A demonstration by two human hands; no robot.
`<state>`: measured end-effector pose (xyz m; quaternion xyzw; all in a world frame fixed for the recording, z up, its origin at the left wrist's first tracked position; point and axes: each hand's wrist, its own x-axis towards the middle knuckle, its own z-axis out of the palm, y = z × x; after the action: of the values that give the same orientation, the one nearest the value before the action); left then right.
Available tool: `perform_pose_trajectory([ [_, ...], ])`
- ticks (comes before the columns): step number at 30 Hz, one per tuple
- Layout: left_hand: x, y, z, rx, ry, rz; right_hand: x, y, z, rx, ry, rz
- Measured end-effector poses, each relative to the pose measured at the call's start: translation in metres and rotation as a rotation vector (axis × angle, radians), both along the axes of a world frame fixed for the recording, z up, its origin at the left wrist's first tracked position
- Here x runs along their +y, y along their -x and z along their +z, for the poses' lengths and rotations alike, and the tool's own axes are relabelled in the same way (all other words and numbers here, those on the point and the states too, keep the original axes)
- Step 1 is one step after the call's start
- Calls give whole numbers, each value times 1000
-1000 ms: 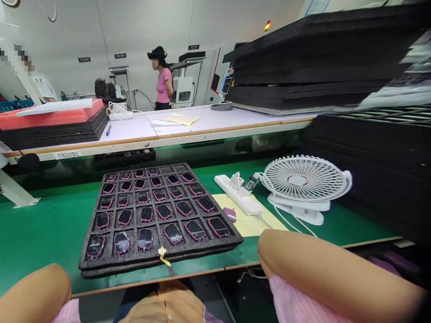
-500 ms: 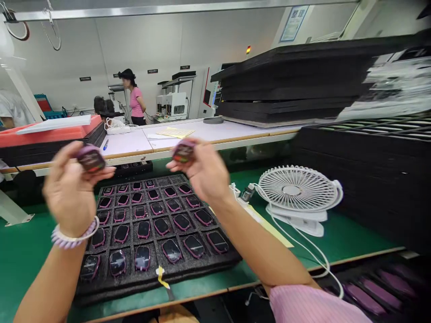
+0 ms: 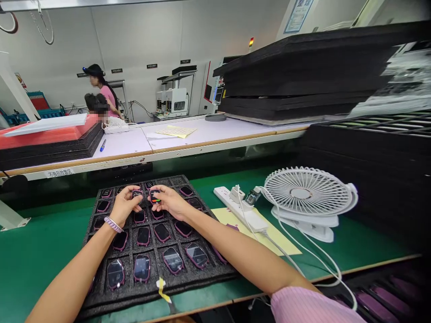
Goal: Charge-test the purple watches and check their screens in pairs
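My left hand (image 3: 121, 207) is closed on a smartwatch body (image 3: 137, 193) with a purple case, held by fingers and thumb over the back rows of the tray. Just to its right, my right hand (image 3: 172, 202) pinches a second purple smartwatch (image 3: 154, 196) whose screen is lit with colours. Both are low over the black foam tray (image 3: 119, 301); whether they touch it I cannot tell. Its compartments hold several purple-framed watches, such as one dark-screened watch (image 3: 142, 268) near the front. My hands and right forearm hide some compartments.
A white fan (image 3: 301, 194) and a power strip (image 3: 247, 215) on yellow paper (image 3: 283, 244) stand right of the tray, with cables trailing forward. Black foam trays (image 3: 296, 76) are stacked on the shelf. Purple pieces (image 3: 372, 305) lie at lower right. A person in pink (image 3: 109, 96) stands beyond.
Both hands have come down from above the tray to its back rows, each still holding a watch, and are now closer together. The person in the background has moved left.
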<state>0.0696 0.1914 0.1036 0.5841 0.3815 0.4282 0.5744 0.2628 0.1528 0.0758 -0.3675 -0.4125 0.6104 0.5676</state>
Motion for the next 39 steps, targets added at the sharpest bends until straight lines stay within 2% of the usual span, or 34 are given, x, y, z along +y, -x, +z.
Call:
perform_pose_trajectory([
  [9, 8, 0, -8, -19, -25, -85, 6, -13, -4, 79, -15, -43],
  [14, 15, 0, -15, 8, -48, -153, 7, -19, -11, 5, -162, 16],
  [20, 26, -4, -21, 8, -78, -177, 10, -22, -19, -96, -218, 25],
  [26, 31, -4, -22, 41, -118, -180, 12, -25, -18, -175, -289, 37],
  [31, 32, -3, -24, 114, -170, -177, 9, -24, -17, -194, -301, 46],
  [34, 34, -4, -27, 184, -232, -154, 8, -24, -17, -293, -249, 5],
  [37, 38, -7, -20, 303, -301, -172, 12, -39, -11, -451, -186, -17],
  [39, 45, -13, -8, 411, -352, -214, 19, -64, -4, -546, -175, -33],
])
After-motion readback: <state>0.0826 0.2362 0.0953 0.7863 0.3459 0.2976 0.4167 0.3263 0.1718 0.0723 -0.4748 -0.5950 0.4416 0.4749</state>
